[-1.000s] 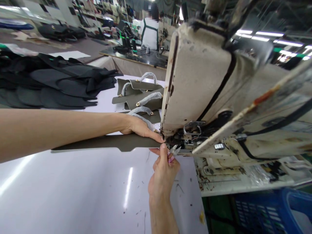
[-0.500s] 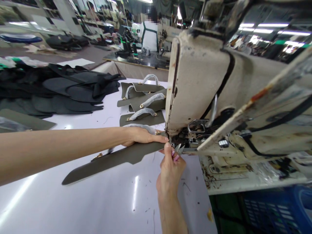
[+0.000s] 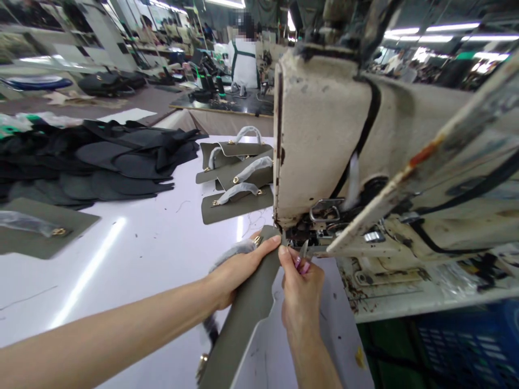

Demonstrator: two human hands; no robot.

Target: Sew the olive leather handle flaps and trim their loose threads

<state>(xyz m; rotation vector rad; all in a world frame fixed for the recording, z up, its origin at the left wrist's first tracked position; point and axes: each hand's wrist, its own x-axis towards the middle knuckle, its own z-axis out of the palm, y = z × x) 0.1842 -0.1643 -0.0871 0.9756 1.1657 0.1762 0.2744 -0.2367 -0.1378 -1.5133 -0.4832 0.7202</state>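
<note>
Two hands meet at the needle area of the sewing machine (image 3: 324, 135). Left hand (image 3: 239, 270) is closed around the upper end of an olive-green panel (image 3: 243, 319), thumb on top, fingers wrapped under its edge. The panel runs from the machine foot down and toward the person, tilted, its far end touching the machine base; a wrapped handle with a gold ring (image 3: 201, 361) hangs on its left side. Right hand (image 3: 300, 286) sits just right of the panel, thumb and forefinger pinched on small thread snips (image 3: 303, 251), blades pointing up at the foot; whether the blades are parted, cannot tell. Both hands nearly touch at the panel's tip.

On the white table (image 3: 141, 254): a stack of finished olive panels (image 3: 239, 173) behind the hands, black cut pieces (image 3: 101, 156) further left.
</note>
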